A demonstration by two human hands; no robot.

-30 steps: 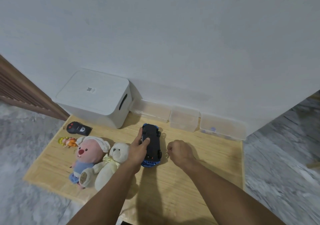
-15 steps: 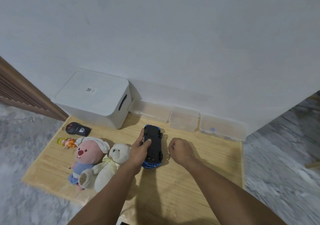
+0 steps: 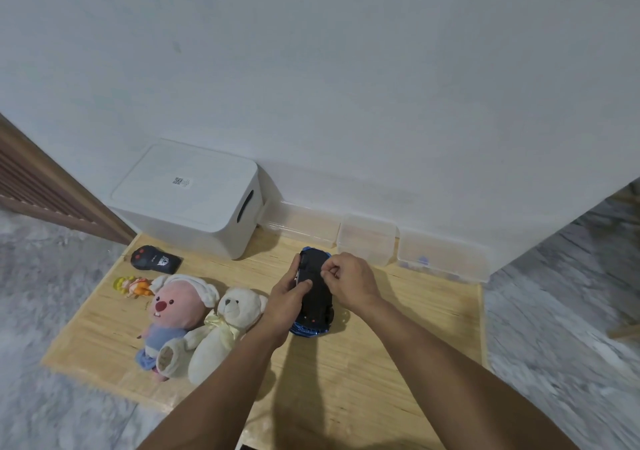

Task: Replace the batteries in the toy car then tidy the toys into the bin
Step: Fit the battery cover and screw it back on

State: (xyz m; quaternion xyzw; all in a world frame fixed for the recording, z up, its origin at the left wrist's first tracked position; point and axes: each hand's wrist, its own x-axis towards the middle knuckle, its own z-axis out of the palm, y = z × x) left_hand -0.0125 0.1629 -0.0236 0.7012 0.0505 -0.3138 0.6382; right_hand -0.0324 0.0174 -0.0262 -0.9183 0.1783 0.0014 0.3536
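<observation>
The toy car [image 3: 317, 302] lies upside down on the wooden board [image 3: 408, 339], black underside up, blue body showing at its near end. My left hand [image 3: 287, 297] grips the car's left side, thumb on the underside. My right hand [image 3: 349, 281] hovers over the car's far half, thumb and forefinger pinched together at the underside; what they pinch is too small to tell. The white lidded bin [image 3: 187, 200] stands shut at the back left against the wall.
A black remote [image 3: 154, 259], a small orange doll [image 3: 133, 285], a pink plush [image 3: 180, 307] and a white teddy bear [image 3: 225, 325] lie left of the car. Three clear plastic boxes [image 3: 367, 238] line the wall. Grey floor surrounds the board.
My right hand has moved left from beside the car onto its underside, fingertips now pinched there. The left hand keeps its grip on the car.
</observation>
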